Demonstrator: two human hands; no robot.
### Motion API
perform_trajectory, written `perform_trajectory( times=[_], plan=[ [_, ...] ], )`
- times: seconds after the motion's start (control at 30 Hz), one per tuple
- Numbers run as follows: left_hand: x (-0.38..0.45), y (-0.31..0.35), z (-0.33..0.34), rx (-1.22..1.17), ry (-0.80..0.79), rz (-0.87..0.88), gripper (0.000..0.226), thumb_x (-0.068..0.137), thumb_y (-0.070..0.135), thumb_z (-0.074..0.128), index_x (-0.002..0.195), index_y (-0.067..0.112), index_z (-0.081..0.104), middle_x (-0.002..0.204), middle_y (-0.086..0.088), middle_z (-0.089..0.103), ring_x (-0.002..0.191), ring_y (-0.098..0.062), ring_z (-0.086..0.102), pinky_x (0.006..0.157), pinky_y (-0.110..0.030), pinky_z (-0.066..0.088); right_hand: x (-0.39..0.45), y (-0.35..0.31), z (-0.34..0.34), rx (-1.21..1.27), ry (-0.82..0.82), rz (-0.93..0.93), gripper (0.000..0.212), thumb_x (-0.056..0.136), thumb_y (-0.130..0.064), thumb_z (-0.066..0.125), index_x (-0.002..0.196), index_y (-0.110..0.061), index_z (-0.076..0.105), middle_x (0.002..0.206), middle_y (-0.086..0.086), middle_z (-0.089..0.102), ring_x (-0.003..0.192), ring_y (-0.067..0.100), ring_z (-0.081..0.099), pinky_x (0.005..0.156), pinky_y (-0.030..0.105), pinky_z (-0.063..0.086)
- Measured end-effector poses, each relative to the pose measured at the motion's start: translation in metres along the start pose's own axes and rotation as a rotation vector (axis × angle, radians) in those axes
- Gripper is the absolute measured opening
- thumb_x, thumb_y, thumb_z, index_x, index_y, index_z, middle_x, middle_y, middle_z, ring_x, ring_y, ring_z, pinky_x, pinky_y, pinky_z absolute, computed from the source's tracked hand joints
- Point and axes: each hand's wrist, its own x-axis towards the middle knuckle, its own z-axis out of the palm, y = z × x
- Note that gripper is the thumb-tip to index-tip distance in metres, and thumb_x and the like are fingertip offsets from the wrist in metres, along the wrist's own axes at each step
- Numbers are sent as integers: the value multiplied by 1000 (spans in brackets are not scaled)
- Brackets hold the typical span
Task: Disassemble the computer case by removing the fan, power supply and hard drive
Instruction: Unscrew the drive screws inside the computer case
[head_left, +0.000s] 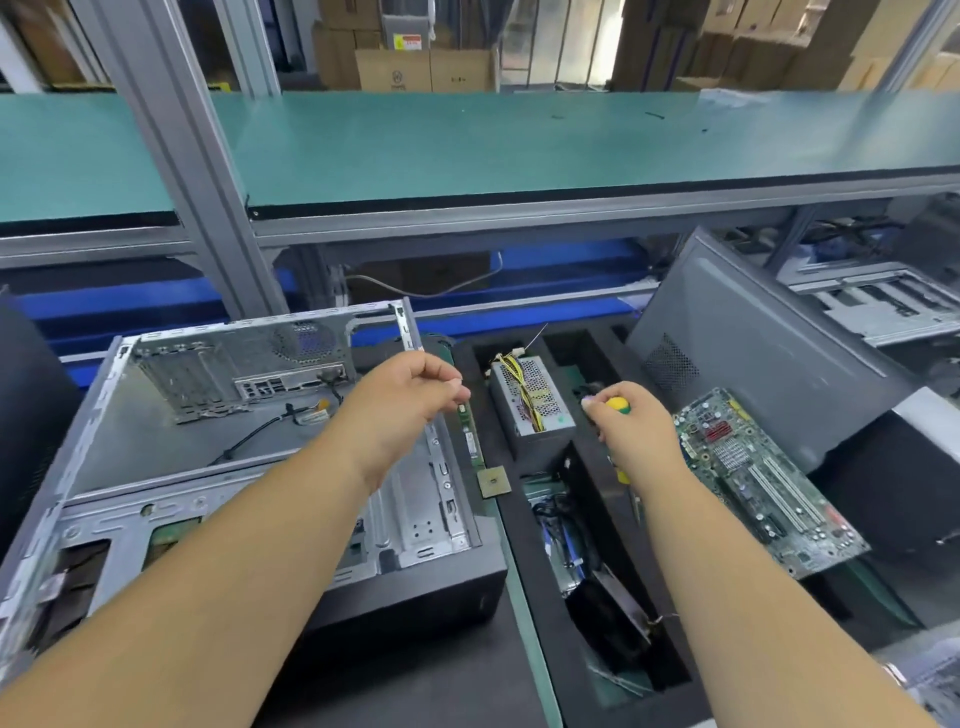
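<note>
Now right hand (636, 431) gripping screwdriver (618, 405), power supply (532, 402) beside case (208, 415)

Both bare forearms reach forward toward 12 o'clock, left hand (410, 400) curled with thumb and forefinger pinched together, right hand (631, 431) fisted knuckles-up around a yellow-capped handle (618, 405).
</note>
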Motion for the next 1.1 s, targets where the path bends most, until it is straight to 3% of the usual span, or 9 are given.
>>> perform_trajectory(
  times=[0.1,0.33,0.43,0.63,0.8,0.87,0.97,1.03,1.1],
  plan=[
    [-6,0,5,-14,40,2,9,93,15,58,93,20,65,88,11,75,79,-1,68,78,-26,49,2,-11,-3,61,-33,-4,5,82,-20,60,82,-25,62,71,5,62,61,21,52,56,31,44],
    [-41,-9,-30,-55,218,-22,8,93,12,60,95,15,66,87,7,75,76,1,67,73,-21,44,-10,-82,19,218,-157,-266,34,88,-3,54,89,-36,62,84,-8,63,71,9,56,58,26,47],
    [-60,-14,-58,-43,296,-18,7,92,12,60,94,16,66,86,8,75,73,4,65,72,-20,43,-32,-121,39,285,-228,-409,37,89,-5,57,87,-41,62,88,-17,66,73,-3,59,58,15,51],
    [-97,-33,-121,-42,415,-9,5,90,16,64,89,20,66,89,2,74,90,-9,67,79,-24,45,-88,-189,89,431,-319,-648,35,78,-4,52,83,-39,58,85,-14,63,82,7,60,72,21,52],
    [-128,-58,-175,92,508,6,10,87,22,67,82,30,66,84,8,67,79,-7,60,65,-22,43,-125,-220,139,597,-451,-646,36,73,1,50,82,-33,61,81,-9,63,80,12,59,74,27,50],
    [-139,-68,-195,142,522,3,13,87,20,68,84,33,65,91,12,66,84,-6,60,62,-19,44,-140,-227,160,636,-507,-621,34,73,2,50,84,-28,61,82,-7,62,80,12,59,76,30,51],
    [-147,-84,-220,265,489,-6,23,86,16,67,95,36,61,113,15,58,98,-1,55,66,-12,42,-162,-236,189,654,-568,-592,34,73,2,50,85,-27,61,82,-7,63,81,13,60,81,35,52],
    [-149,-96,-230,344,449,-18,30,86,16,66,104,38,57,119,16,49,94,5,50,66,-7,38,-174,-240,205,642,-601,-575,33,75,0,53,85,-30,62,82,-8,64,83,14,61,83,38,52],
    [-147,-109,-235,365,421,-21,34,85,17,67,109,37,54,123,16,44,98,2,50,73,-11,38,-185,-243,221,630,-615,-562,30,76,-4,56,85,-32,63,84,-7,64,85,15,61,81,37,52]
  ],
)
